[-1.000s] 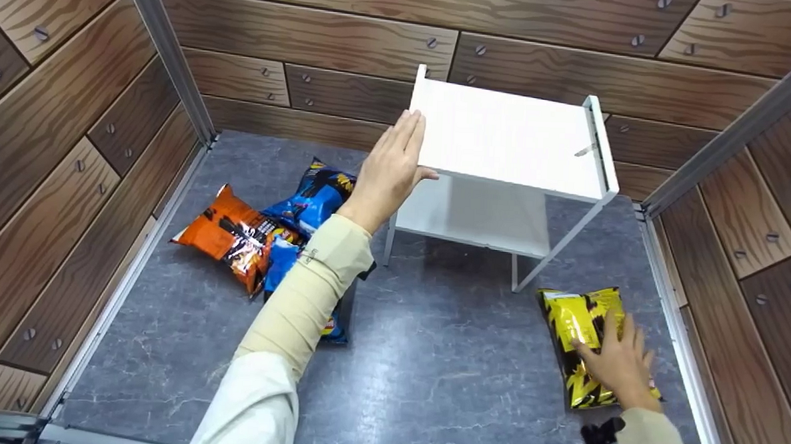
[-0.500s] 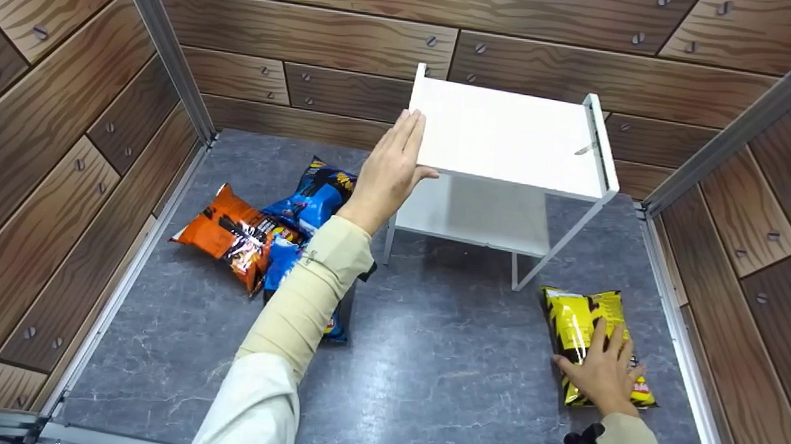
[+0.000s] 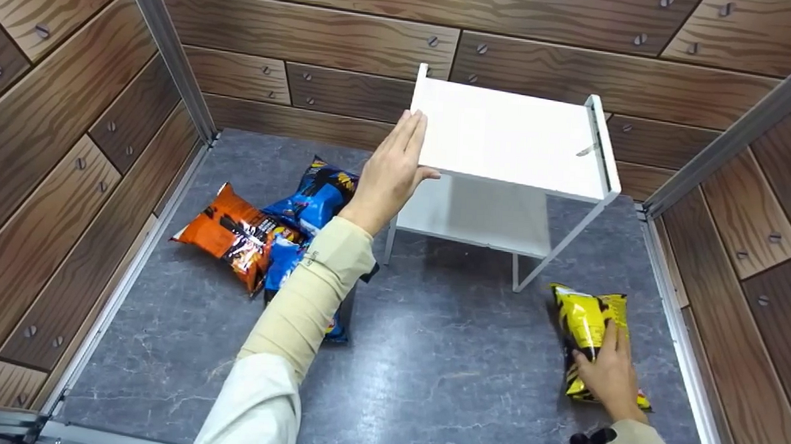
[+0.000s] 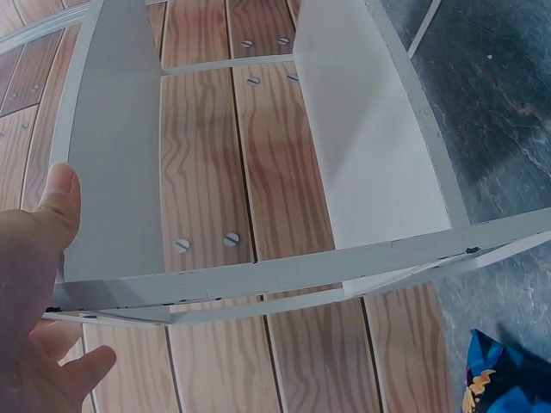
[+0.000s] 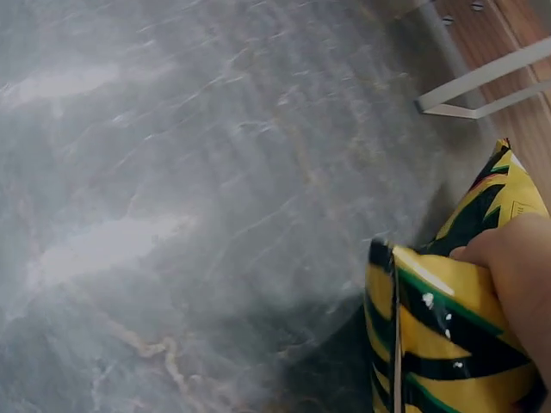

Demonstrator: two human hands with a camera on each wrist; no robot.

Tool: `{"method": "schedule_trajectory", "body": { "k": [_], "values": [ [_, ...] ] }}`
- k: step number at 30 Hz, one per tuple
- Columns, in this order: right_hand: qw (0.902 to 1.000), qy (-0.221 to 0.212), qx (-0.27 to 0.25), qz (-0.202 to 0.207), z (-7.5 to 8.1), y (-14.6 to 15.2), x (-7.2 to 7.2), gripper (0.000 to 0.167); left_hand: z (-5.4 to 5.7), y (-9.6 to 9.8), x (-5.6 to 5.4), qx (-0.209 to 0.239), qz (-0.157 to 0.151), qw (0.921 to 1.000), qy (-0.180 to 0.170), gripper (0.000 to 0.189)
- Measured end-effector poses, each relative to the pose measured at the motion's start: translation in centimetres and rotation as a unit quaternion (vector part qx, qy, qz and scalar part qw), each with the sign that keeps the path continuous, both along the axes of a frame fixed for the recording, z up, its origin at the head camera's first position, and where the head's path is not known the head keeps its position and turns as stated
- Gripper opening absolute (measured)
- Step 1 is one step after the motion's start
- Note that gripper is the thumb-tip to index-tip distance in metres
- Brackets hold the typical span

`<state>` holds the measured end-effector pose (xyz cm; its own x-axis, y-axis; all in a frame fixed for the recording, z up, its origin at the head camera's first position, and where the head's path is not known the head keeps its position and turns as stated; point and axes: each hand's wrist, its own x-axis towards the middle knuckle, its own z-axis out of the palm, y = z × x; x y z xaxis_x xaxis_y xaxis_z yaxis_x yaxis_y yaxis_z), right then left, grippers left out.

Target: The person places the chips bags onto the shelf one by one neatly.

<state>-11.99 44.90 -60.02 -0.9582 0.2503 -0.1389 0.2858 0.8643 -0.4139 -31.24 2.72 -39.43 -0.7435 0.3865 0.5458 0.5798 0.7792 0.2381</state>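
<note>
In the head view, my left hand (image 3: 391, 168) rests on the left edge of a small white side table (image 3: 506, 140), its fingers straight. The left wrist view shows the thumb (image 4: 58, 202) at the table's front edge and other fingers beyond the side rail. My right hand (image 3: 612, 375) grips a yellow and black chip bag (image 3: 584, 324) on the floor at the right, thumb on its left side. In the right wrist view the bag (image 5: 456, 327) bulges and bends beside the hand; most fingers are hidden there.
An orange chip bag (image 3: 215, 231) and blue chip bags (image 3: 316, 205) lie on the grey floor (image 3: 422, 383) to the left, partly behind my left arm. The table has a lower shelf (image 3: 476, 215). Wood-patterned walls (image 3: 350, 30) with metal rails enclose the floor.
My right hand, spread over the yellow bag earlier, has drawn its fingers together and now grips it. The bag has shifted slightly right and narrowed. My left hand stays on the table.
</note>
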Motion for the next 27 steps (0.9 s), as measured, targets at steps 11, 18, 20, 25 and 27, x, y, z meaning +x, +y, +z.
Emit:
{"method": "schedule_trajectory", "body": {
  "k": [11,18,20,25,27],
  "values": [
    [0.9870,0.012,-0.132,-0.090,2.4,1.1,-0.3,0.087,-0.1,0.0,-0.1,0.009,-0.003,1.0000,-0.003,0.081],
    [0.9518,0.026,-0.257,-0.165,3.6,0.9,-0.5,0.080,-0.1,0.0,-0.1,0.002,0.000,0.9999,-0.012,0.083],
    [0.9336,0.036,-0.300,-0.192,3.8,0.7,-0.6,0.077,-0.1,0.1,-0.1,0.003,0.000,0.9999,-0.015,0.083],
    [0.8171,0.072,-0.500,-0.278,4.5,0.5,-0.6,0.048,0.0,0.0,0.0,0.005,0.001,0.9998,-0.020,0.082],
    [0.7530,0.082,-0.582,-0.295,4.6,0.5,-0.4,0.039,0.0,0.0,0.0,0.007,0.001,0.9997,-0.022,0.082]
  ]
}}
